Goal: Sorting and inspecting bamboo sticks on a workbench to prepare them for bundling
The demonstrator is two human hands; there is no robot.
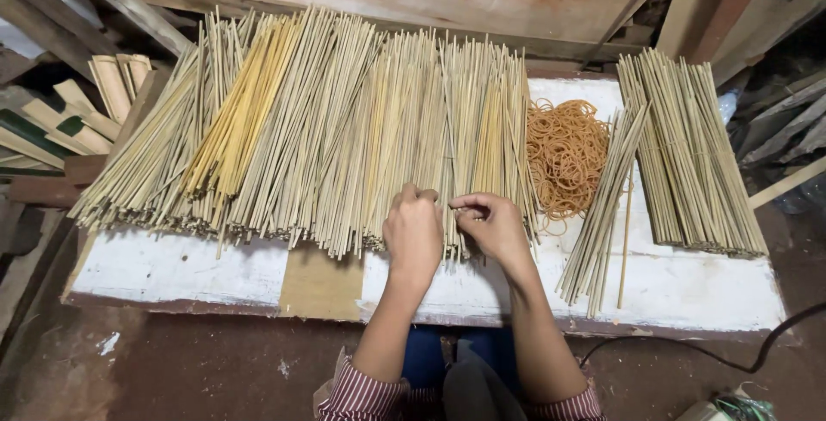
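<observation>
Where the wide spread of bamboo sticks (pixel 327 129) ends at its near edge on the white tabletop (pixel 172 266), I see my left hand (pixel 414 232) curled over the stick ends, though what the fingers grip is hidden under the knuckles. My right hand (pixel 490 225) pinches a few sticks just beside it. A heap of orange rubber bands (pixel 565 156) lies to the right, then a loose bundle (pixel 602 206) and a tied bundle (pixel 688 154). My sleeves are cut off below.

Soft even light, sharp focus
</observation>
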